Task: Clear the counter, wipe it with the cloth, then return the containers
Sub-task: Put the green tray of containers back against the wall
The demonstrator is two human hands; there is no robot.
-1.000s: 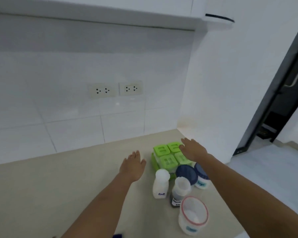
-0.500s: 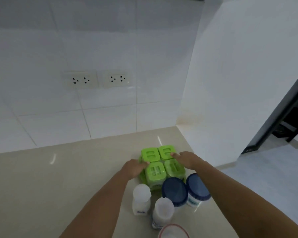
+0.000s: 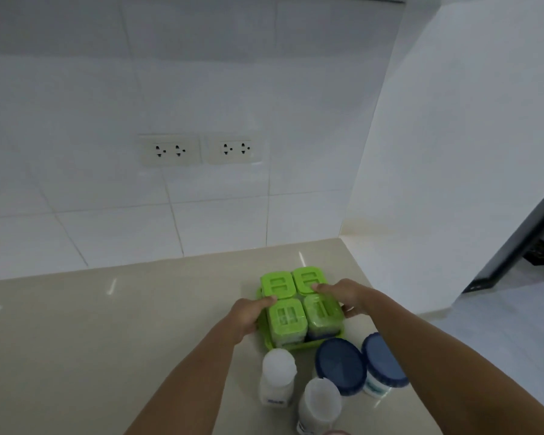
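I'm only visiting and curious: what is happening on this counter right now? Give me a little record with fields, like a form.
Place: beige counter in a white-tiled corner
Main item: green tray holding four green-lidded boxes
Left hand: grips the tray's left side, thumb on a lid
Right hand: grips the tray's right side
Lifted yet: cannot tell
Nearby: blue-lidded jars and white bottles, in front of the tray
Wall: wall sockets

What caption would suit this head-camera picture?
Left hand and right hand grip a green tray of four lidded boxes on the counter, beside white bottles and blue-lidded jars.
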